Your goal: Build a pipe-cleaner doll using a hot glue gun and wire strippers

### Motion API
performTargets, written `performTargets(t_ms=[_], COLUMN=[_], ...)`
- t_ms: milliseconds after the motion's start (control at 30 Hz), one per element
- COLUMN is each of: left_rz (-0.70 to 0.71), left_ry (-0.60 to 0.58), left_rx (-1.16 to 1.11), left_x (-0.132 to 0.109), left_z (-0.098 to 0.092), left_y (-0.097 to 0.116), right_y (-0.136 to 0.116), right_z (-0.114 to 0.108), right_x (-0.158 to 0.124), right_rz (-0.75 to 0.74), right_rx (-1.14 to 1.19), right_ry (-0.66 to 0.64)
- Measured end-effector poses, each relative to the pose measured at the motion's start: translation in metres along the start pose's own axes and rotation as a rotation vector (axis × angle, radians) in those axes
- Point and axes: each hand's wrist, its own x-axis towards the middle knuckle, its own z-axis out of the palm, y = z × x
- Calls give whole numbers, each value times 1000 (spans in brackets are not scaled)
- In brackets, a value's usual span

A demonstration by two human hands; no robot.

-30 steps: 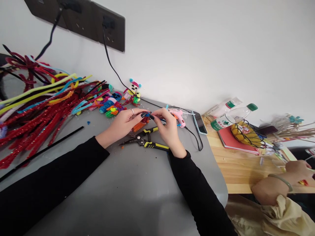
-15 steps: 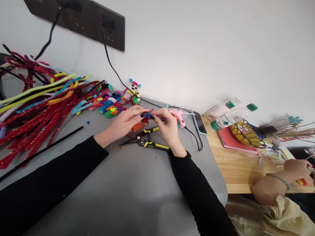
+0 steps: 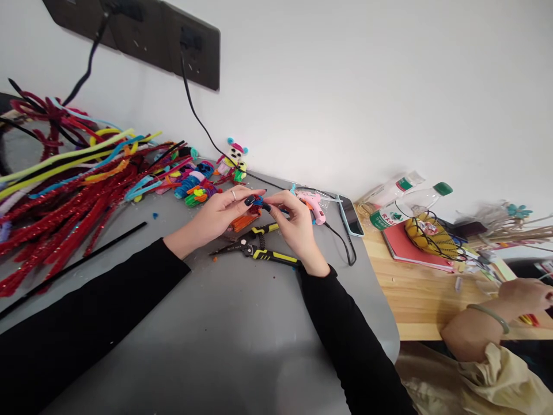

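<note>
A small blue and red pipe-cleaner piece (image 3: 258, 202) is pinched between the fingertips of both my hands above the grey table. My left hand (image 3: 213, 218), with a ring on one finger, grips it from the left. From the other side, my right hand (image 3: 296, 225) closes thumb and fingers on it; the fingers hide part of its shape. Just below lie orange pipe-cleaner pieces (image 3: 243, 222) and pliers (image 3: 246, 248) with yellow and black handles, jaws pointing left. A pink glue gun (image 3: 317, 208) rests behind my right hand.
Loose pipe cleaners (image 3: 82, 202) pile up at left, beside small finished pipe-cleaner figures (image 3: 196, 183). A phone (image 3: 351, 218) lies at the table's right edge. Bottles (image 3: 391, 212) and a wire basket (image 3: 432, 237) stand on the wooden table, where another person's arm (image 3: 479, 325) rests. Cables hang from wall sockets.
The small piece has turned slightly between my fingertips, and more of its blue side shows. My hands stay in nearly the same place. The other person's hand has shifted a little.
</note>
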Motion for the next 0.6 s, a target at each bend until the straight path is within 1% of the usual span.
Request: performTargets(t_ms=[133, 233, 400, 500, 600], left_rz=[-127, -170, -223, -243, -253], left_ry=[100, 154, 134, 121, 116], left_rx=[-230, -313, -335, -374, -393], left_x=[0, 1, 3, 3, 2], left_z=[5, 7, 6, 6, 7], left_y=[-3, -4, 0, 3, 7], right_y=[-2, -2, -2, -1, -1], right_z=[3, 3, 3, 4, 5], right_x=[-1, -1, -1, -1, -2], right_rz=[-47, -61, -50, -8, -23], right_rx=[-64, -91, -103, -88, -62], right_ry=[12, 12, 14, 58, 80])
